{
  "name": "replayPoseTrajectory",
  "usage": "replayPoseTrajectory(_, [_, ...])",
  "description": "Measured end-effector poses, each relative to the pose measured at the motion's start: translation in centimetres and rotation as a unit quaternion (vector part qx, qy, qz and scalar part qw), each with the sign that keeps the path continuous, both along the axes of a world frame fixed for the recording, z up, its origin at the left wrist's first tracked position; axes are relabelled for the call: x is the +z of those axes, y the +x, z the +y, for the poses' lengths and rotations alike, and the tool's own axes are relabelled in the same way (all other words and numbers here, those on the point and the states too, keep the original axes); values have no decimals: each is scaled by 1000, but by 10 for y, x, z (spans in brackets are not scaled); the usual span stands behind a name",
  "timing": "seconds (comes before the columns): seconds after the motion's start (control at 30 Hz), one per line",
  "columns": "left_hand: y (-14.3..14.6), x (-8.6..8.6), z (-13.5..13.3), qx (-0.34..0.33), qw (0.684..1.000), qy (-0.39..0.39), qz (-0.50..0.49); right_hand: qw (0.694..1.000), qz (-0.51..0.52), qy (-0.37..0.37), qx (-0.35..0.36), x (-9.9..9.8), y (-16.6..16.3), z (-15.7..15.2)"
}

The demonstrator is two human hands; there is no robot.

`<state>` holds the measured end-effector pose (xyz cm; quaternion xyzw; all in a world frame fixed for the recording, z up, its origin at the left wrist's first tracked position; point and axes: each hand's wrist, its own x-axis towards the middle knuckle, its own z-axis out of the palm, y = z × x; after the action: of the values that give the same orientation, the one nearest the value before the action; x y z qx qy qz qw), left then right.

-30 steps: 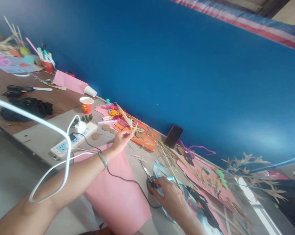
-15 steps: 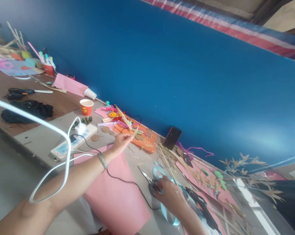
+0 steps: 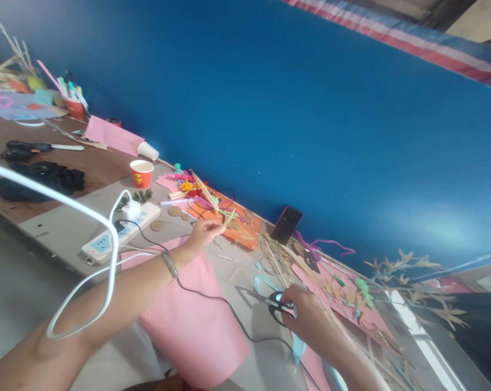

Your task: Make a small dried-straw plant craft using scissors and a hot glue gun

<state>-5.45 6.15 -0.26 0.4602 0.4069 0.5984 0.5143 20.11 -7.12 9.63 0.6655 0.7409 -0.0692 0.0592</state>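
Observation:
My left hand (image 3: 204, 233) is closed in a pinch on a thin, pale dried leaf strip (image 3: 229, 218), its tip pointing up over the orange paper (image 3: 247, 239). Lower right, my right hand (image 3: 310, 315) grips scissors (image 3: 278, 308) by their black handles. Their blades point left and are smeared by motion, so I cannot tell how far they are apart. A light blue ribbon (image 3: 265, 283) lies behind the scissors, partly covered by them and my hand. Below my left forearm spreads a large pink sheet (image 3: 200, 320).
A power strip (image 3: 147, 217) with a white charger and cables stands left. White cable (image 3: 114, 255) loops across my left arm. Beyond are a red paper cup (image 3: 141, 174), a phone (image 3: 286, 225) leaning on the blue wall, dried stalks (image 3: 275, 255) and pink paper with leaves (image 3: 343, 288).
My right hand has lifted the scissors and shifted right and slightly upward; its arm now covers the black tool seen beside it. My left hand keeps the leaf strip in nearly the same place.

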Motion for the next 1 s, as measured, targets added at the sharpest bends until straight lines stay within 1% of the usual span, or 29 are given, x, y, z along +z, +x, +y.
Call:
replayPoseTrajectory(0.07, [0, 0, 0, -7, 1000, -1, 2, 1000, 10, 2, -2, 2, -1, 1])
replayPoseTrajectory(0.13, [-1, 0, 0, -18, 1000, -2, 5, 999, 40, 10, -1, 4, 1, 1])
replayPoseTrajectory(0.2, [-2, 0, 0, -32, 999, 2, 8, 995, 97, 18, 6, 6, 6, 2])
replayPoseTrajectory(0.27, [-3, 0, 0, -42, 999, 9, 8, 984, 178, 12, 6, 6, 13, 3])
replayPoseTrajectory(0.33, [-4, 1, -1, -47, 999, 16, 6, 962, 272, -17, 0, 3, 20, 4])
replayPoseTrajectory(0.4, [-3, 2, -2, -45, 999, 16, 3, 930, 364, -46, -6, -3, 26, 4])
replayPoseTrajectory(0.47, [-2, 3, -4, -45, 999, 11, 1, 901, 430, -58, -13, -10, 30, 3])
replayPoseTrajectory(0.6, [2, 6, -8, -66, 998, 2, -6, 860, 509, -22, -22, -26, 27, 4])
replayPoseTrajectory(0.7, [4, 7, -12, -91, 996, -2, -13, 824, 565, 19, -41, -36, 14, 8])
replayPoseTrajectory(0.73, [5, 7, -13, -97, 995, -4, -17, 816, 575, 27, -47, -38, 8, 10])
replayPoseTrajectory(0.8, [6, 7, -15, -106, 994, -10, -25, 812, 580, 34, -55, -41, -7, 16])
replayPoseTrajectory(0.9, [8, 8, -17, -116, 992, -16, -38, 817, 572, 45, -57, -44, -28, 24])
replayPoseTrajectory(1.0, [8, 12, -19, -120, 991, -14, -55, 825, 561, 64, -31, -46, -44, 33])
